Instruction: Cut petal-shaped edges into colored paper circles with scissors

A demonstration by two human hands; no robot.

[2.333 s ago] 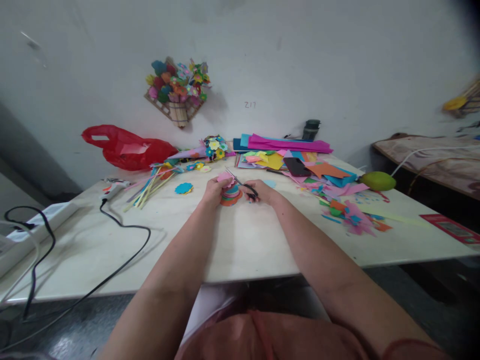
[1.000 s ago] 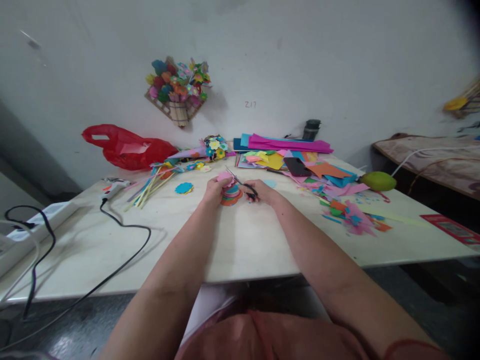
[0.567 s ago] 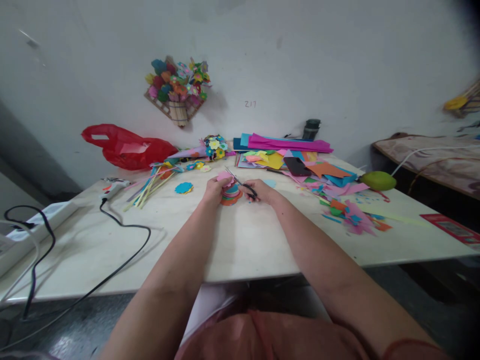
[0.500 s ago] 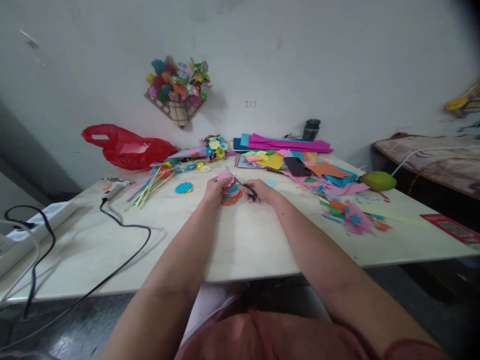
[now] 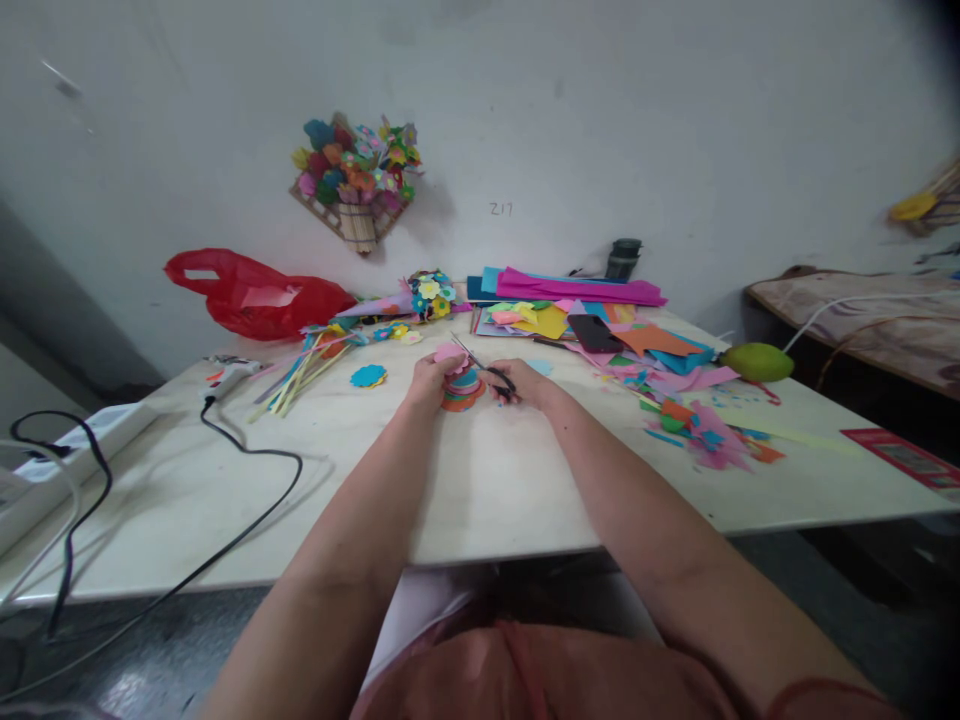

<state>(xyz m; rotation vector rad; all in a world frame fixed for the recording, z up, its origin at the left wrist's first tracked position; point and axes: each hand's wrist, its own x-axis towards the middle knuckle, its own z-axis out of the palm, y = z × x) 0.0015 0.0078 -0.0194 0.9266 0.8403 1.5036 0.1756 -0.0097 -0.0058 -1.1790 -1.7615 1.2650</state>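
Between the fingers of my left hand is a pink paper piece with a scalloped edge. My right hand is closed round the black handles of a pair of scissors, whose blades point up and left, beside the pink piece. Below them on the table lies a pile of round coloured paper pieces, orange at the bottom. A blue scalloped paper piece lies to the left, over a yellow one. A pale blue piece shows just beyond my right hand.
On the white table are a red bag, paper strips, a glue gun with its cord, and a power strip at left. Coloured sheets, a phone, scraps and a green object are at right.
The scissor blades look slightly wider apart than before. Both hands have stayed in nearly the same place.
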